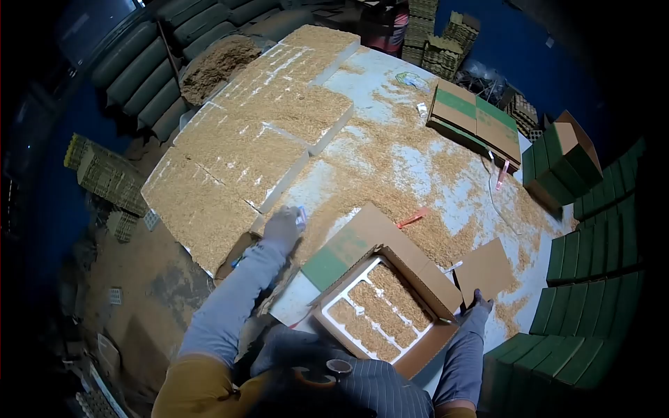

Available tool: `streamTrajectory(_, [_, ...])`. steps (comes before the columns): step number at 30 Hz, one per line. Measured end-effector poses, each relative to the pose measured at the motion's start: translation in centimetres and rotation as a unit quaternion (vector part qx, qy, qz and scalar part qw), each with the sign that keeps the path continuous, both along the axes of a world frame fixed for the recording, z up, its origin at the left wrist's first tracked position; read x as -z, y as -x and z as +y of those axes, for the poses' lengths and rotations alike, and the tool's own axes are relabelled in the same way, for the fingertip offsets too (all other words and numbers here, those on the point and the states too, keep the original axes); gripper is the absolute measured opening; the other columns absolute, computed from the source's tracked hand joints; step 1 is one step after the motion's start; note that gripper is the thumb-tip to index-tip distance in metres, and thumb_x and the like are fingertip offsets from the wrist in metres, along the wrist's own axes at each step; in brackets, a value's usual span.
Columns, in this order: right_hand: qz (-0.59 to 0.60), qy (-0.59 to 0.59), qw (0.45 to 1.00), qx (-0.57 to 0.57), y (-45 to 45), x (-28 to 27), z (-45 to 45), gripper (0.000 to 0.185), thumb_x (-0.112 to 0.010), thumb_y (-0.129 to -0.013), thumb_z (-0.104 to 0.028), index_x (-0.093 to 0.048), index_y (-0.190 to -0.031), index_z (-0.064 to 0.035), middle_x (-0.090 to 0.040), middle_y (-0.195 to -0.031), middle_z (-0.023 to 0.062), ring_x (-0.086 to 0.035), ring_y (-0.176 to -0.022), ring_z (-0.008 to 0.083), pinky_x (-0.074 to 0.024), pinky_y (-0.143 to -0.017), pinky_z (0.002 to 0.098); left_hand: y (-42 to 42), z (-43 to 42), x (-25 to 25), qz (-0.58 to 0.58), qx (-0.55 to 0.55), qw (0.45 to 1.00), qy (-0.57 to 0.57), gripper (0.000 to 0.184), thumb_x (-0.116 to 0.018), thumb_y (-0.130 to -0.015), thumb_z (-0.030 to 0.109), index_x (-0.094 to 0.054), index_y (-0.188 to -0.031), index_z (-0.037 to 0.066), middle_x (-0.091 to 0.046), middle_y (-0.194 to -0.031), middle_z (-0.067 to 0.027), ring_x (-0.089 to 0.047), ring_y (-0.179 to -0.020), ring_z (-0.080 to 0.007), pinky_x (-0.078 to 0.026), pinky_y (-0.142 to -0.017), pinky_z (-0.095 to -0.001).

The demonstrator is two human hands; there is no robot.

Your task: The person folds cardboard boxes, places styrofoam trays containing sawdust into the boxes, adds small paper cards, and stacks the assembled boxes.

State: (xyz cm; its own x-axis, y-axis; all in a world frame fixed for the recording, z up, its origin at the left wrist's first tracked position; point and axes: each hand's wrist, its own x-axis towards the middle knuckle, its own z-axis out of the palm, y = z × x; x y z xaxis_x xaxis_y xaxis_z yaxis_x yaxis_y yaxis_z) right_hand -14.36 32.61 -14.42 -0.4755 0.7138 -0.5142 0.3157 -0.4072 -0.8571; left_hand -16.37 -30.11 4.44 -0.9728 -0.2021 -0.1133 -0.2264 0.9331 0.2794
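Note:
My left hand is closed on a small white and purplish piece, too small to make out, near the edge of the sawdust-covered white blocks. On the right, my right hand grips the lower edge of a flat brown cardboard sheet; its fingers are partly hidden. Between my arms, close to my body, stands an open cardboard box with its flaps spread. Inside it lies a white tray whose compartments are filled with sawdust-like shavings.
Shavings are scattered over the white table. Sawdust-covered white blocks line its left side. A red-handled tool lies beyond the box. Folded cartons lie at the back right, and green boxes are stacked along the right.

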Motion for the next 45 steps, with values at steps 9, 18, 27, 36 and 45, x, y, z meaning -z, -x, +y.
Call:
streamTrajectory(9, [0.144, -0.121, 0.982, 0.016, -12.0, -13.7, -0.3, 0.05, -0.06, -0.094, -0.017, -0.043, -0.138, 0.001, -0.057, -0.127, 0.0147, -0.058, -0.109, 0.023, -0.0493, -0.089, 0.0341, 6.3, -4.4, 8.2, -0.235, 0.02, 0.961, 0.146, 0.029, -0.061, -0.085, 0.032, -0.066, -0.101, 0.009, -0.066, -0.107, -0.0155, -0.062, -0.105, -0.031, -0.048, -0.088, -0.0412])
streamTrajectory(18, [0.062, -0.737, 0.647, -0.185, -16.1, -26.9, -16.4, 0.044, -0.06, -0.087, -0.012, -0.052, -0.129, -0.0003, -0.061, -0.105, 0.0128, -0.059, -0.091, 0.0259, -0.0466, -0.078, 0.0372, -5.5, 11.7, -9.2, 0.208, 0.418, 0.879, -0.102, 0.02, -0.069, -0.076, 0.019, -0.058, -0.09, 0.009, -0.057, -0.097, -0.0108, -0.055, -0.103, -0.0292, -0.043, -0.091, -0.0415])
streamTrajectory(27, [-0.075, -0.546, 0.391, -0.737, -15.8, -26.6, -28.8, 0.025, -0.052, -0.087, -0.015, -0.055, -0.112, -0.0158, -0.063, -0.092, 0.0056, -0.064, -0.091, 0.0237, -0.0505, -0.078, 0.0388, -8.7, 12.7, -15.2, 0.098, 0.438, 0.891, -0.067, 0.015, -0.064, -0.082, 0.017, -0.061, -0.094, 0.009, -0.056, -0.098, -0.0091, -0.055, -0.098, -0.0277, -0.044, -0.084, -0.0402])
streamTrajectory(36, [0.015, -0.468, 0.722, -0.509, -17.2, -29.0, -23.7, 0.035, -0.064, -0.085, -0.019, -0.059, -0.12, -0.0136, -0.064, -0.102, 0.0093, -0.063, -0.097, 0.0249, -0.0527, -0.079, 0.0345, -5.1, 14.5, -7.2, -0.08, 0.608, 0.789, -0.036, 0.02, -0.057, -0.088, 0.016, -0.067, -0.1, 0.004, -0.066, -0.102, -0.0129, -0.064, -0.094, -0.0274, -0.051, -0.083, -0.0364])
streamTrajectory(45, [0.013, 0.116, 0.956, -0.268, -17.0, -13.6, -22.5, 0.067, -0.079, -0.078, -0.029, -0.049, -0.131, -0.001, -0.061, -0.108, 0.0124, -0.06, -0.093, 0.021, -0.0506, -0.084, 0.0317, -2.7, 6.0, 1.0, -0.303, 0.326, 0.871, -0.206, 0.083, -0.044, -0.091, 0.063, -0.039, -0.136, -0.007, -0.057, -0.124, -0.0262, -0.055, -0.116, -0.0337, -0.04, -0.102, -0.0358])
